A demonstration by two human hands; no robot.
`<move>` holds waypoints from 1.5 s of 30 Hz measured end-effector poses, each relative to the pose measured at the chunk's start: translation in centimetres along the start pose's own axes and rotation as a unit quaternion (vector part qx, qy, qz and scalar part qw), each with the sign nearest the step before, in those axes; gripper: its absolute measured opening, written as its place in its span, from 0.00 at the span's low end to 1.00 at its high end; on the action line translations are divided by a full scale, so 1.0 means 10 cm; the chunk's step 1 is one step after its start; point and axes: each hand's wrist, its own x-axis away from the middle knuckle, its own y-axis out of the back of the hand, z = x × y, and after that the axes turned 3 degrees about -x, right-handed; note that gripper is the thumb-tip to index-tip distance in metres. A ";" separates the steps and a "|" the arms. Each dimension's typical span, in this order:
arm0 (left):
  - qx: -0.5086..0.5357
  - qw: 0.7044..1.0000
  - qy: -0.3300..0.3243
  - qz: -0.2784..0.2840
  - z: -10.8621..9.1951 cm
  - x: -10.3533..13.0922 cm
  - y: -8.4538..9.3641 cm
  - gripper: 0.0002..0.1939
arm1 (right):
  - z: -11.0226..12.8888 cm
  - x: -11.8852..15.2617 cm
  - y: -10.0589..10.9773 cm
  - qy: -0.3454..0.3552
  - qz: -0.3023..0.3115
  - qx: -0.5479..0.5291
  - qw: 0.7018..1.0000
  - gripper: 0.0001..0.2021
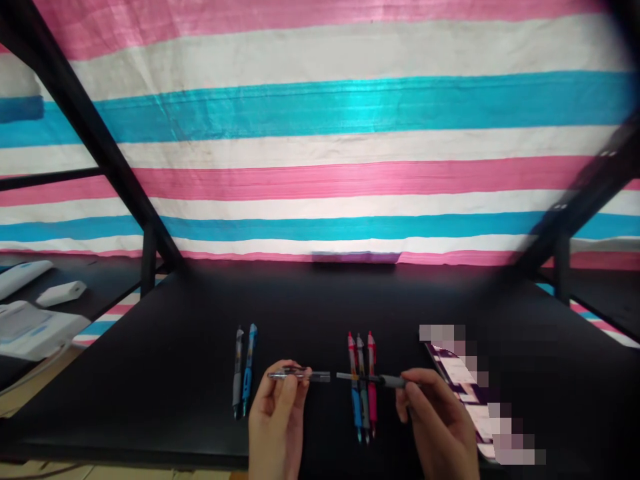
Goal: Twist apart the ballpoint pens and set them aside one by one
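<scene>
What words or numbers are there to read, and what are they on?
None that I can read.
Clear pen part in the left hand, gray-gripped pen part in the right hand: any print is too small.
Two pens and three pens: too small.
White object, far left: bluish marks, too blurred.
</scene>
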 end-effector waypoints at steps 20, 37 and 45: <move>-0.076 0.991 0.042 0.104 -0.02 0.01 -0.02 0.14 | 0.11 0.09 -0.17 0.087 0.093 0.223 0.966 0.06; -0.081 0.992 0.039 0.089 -0.02 0.02 -0.01 0.15 | 0.06 0.06 -0.09 0.093 0.182 0.248 0.947 0.12; -0.060 0.994 0.035 0.082 0.00 0.00 0.00 0.15 | 0.08 0.04 -0.10 0.089 0.202 0.283 0.934 0.14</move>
